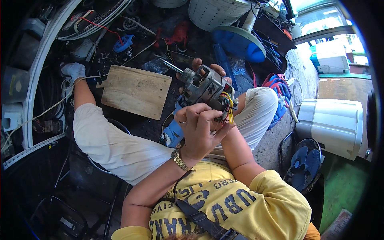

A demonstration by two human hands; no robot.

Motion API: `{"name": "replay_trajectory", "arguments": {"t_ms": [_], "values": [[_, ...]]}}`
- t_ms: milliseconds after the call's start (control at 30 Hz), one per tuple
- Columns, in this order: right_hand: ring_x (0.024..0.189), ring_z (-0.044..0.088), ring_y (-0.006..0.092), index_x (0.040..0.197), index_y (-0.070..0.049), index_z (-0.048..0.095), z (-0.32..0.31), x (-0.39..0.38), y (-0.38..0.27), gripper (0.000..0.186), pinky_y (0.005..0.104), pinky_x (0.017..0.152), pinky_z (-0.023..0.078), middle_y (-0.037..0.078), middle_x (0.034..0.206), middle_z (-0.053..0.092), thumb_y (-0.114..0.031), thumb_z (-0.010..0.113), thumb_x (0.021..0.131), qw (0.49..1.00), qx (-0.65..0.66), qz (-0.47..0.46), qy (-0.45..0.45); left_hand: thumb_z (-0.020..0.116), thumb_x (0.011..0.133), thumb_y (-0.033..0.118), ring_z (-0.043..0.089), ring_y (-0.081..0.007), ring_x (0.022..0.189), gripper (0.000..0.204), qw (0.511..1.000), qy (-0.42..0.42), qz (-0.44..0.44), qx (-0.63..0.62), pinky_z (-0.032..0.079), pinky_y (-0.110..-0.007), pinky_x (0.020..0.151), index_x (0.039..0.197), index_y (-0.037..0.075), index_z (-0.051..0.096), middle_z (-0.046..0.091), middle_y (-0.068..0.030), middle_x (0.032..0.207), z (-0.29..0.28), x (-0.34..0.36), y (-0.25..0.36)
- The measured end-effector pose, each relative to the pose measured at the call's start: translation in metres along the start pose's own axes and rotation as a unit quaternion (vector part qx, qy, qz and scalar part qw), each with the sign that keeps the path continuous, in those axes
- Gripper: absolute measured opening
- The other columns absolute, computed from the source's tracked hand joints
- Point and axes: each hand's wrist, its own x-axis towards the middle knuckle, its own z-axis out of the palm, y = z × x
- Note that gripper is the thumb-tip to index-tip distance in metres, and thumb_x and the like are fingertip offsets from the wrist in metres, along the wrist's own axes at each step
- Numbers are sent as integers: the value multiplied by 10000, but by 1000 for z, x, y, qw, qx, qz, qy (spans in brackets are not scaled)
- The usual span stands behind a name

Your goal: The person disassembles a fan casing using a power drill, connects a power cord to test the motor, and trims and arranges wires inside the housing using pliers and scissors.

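An electric motor (206, 86) with a grey metal casing is held up over my lap, tilted, its bare shaft pointing to the upper left. My right hand (218, 70) supports it from behind and below; only some fingertips show past the casing. Yellow, red and other coloured wires (231, 109) come out of the motor's near end. My left hand (200, 122), with a gold watch on the wrist, is closed at that end, its finger and thumb pinching around the wires. What lies between those fingertips is partly hidden.
A wooden board (136, 92) lies on the dark floor to the left. Beyond are a blue round-based stand (240, 42), a perforated metal drum (218, 14) and loose cables. A white bin (330, 124) lies at right near a fan-like object (303, 164). Shelving (40, 76) borders the left.
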Motion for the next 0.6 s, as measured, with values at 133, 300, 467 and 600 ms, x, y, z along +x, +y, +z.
{"name": "replay_trajectory", "arguments": {"t_ms": [133, 300, 467, 600], "values": [[1297, 358, 367, 938, -267, 641, -6, -1, -4, 185, 551, 1058, 373, 88, 1367, 357, -236, 630, 755, 999, 22, 14, -22, 817, 742, 316, 472, -213, 875, 428, 998, 10, -7, -58, 364, -358, 782, 995, 117, 535, 497, -46, 951, -3, -11, -7], [1391, 138, 503, 1040, -347, 664, -38, -3, -15, 245, 691, 1048, 257, 16, 1477, 270, -369, 733, 806, 996, -11, 18, -83, 729, 849, 261, 502, -114, 710, 277, 916, -71, -269, -288, 383, -240, 591, 978, 81, 563, 566, -31, 861, -4, -34, 1], [1382, 134, 523, 1052, -368, 663, -40, -1, -15, 273, 723, 1022, 263, 25, 1482, 270, -377, 750, 793, 995, -5, 16, -99, 574, 966, 212, 521, -48, 681, 146, 540, -171, -544, -620, 404, -184, 561, 1020, 80, 607, 597, 4, 826, 1, -38, 0], [1347, 311, 420, 1000, -300, 642, -37, 1, -14, 205, 688, 1060, 265, 73, 1410, 379, -276, 606, 799, 994, 13, 11, -111, 613, 943, 225, 533, -48, 690, 140, 472, -138, -542, -682, 417, -192, 570, 1009, 102, 607, 601, 13, 840, 0, -30, 8]]}}
